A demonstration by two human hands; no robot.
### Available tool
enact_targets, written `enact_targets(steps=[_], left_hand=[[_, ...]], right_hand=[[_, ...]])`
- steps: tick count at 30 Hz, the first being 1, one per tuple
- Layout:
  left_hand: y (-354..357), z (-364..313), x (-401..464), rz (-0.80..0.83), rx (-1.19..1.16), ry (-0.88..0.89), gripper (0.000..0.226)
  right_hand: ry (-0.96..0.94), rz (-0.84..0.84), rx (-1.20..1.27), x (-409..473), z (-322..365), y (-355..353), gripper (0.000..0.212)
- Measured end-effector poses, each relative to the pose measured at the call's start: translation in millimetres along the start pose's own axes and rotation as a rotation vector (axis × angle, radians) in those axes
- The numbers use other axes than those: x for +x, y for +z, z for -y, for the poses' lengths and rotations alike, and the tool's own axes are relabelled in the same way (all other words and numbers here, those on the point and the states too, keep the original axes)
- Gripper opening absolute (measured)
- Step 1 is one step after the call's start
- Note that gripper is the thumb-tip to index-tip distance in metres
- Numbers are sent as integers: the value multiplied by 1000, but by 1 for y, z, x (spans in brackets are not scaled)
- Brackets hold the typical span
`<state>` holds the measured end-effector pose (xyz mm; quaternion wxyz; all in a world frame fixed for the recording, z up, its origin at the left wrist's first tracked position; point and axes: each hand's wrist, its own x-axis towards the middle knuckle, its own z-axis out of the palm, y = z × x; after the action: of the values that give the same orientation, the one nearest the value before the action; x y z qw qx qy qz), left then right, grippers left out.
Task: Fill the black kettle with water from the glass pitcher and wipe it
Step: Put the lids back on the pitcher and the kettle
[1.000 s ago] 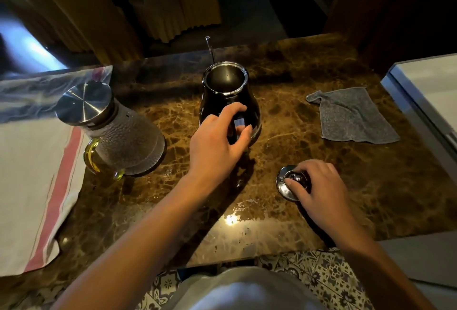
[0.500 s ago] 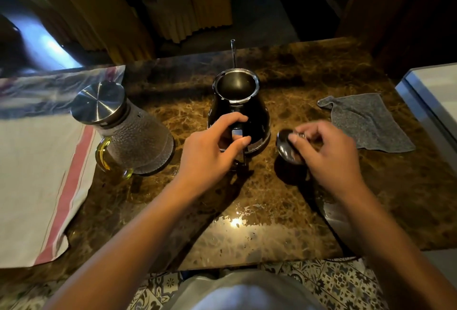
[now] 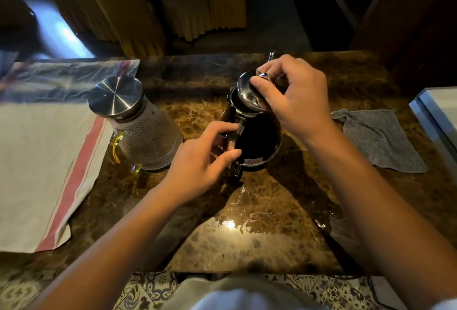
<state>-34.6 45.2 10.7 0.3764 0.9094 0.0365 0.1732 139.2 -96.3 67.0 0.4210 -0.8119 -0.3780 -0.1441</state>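
Note:
The black kettle [image 3: 259, 136] stands upright in the middle of the brown marble counter [image 3: 272, 210]. My left hand [image 3: 202, 159] grips its handle at the near side. My right hand [image 3: 291, 97] holds the shiny metal kettle lid [image 3: 243, 89] by its knob, tilted over the kettle's mouth and partly covering it. To the kettle's left stands the glass pitcher [image 3: 146, 134], textured, with a steel cap and a yellowish handle. A grey cloth [image 3: 380, 139] lies flat to the right of the kettle.
A white towel with a red stripe [image 3: 44, 161] covers the counter's left side. A white-topped unit with a metal edge [image 3: 435, 117] sits at the far right. Beyond the counter stand chairs with yellow covers [image 3: 197, 8]. Some water glistens on the near counter.
My right hand lifted the lid off the counter at the near right and carried it up over the kettle's mouth. My left hand stayed on the kettle handle.

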Motion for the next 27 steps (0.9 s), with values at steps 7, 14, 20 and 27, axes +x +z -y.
enact_targets(steps=[7,14,20,27], left_hand=[[3,4,0,-22,-29,-2,46],[4,6,2,-19,-29,19,45],[4,8,4,-7,-36,13,46],[9,5,2,-41,-34,1,45]], right_hand=[[-23,31,-45,1,-7,17,22],[5,144,-109,8,-6,16,23],[-41,110,-138,9,-12,34,25],[-60,168,-258,12,-8,33,19]])
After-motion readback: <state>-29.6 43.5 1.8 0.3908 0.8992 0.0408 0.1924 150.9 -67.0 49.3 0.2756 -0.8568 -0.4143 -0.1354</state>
